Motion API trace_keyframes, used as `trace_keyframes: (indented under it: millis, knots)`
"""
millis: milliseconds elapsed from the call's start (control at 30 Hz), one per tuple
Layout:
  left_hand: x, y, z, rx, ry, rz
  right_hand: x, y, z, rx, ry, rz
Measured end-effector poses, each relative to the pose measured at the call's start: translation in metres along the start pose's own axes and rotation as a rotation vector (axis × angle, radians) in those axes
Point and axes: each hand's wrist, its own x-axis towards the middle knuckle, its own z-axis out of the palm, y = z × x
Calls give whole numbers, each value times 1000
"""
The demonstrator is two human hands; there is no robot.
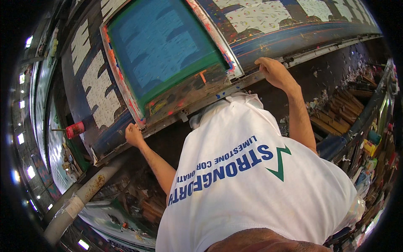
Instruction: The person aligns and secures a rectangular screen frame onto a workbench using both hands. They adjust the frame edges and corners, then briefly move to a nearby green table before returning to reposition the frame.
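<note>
A screen printing frame (pixel 226 54) with blue mesh and a green border lies on a long, paint-stained table, over white cut pieces of patterned fabric (pixel 102 90). Its rails are smeared with red, orange and blue paint. My left hand (pixel 134 135) is closed at the frame's near left corner, its fingertips against the rail. Beyond the near right corner, my right hand (pixel 277 74) hovers by the table's edge with thumb and forefinger pinched together, apart from the frame. Whatever that pinch may hold is too small to make out.
More fabric pieces (pixel 259 17) lie along the table to the right. A metal rail (pixel 312 53) runs along its near edge. A red paint-stained container (pixel 75 129) sits at the left. Below are a thick pipe (pixel 94 185) and stacked wooden pieces (pixel 340 109) among litter.
</note>
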Motion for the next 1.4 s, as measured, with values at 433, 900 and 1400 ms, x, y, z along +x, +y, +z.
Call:
trace_keyframes:
  millis: [433,900,1400]
  knots:
    - [-22,-17,17,41,270,207,0,34,8,-137,-39,-225]
    - [-32,-14,6,86,231,171,3,27,18,-3,-133,-251]
    - [-30,-16,11,104,268,180,26,27,28,-89,-100,-300]
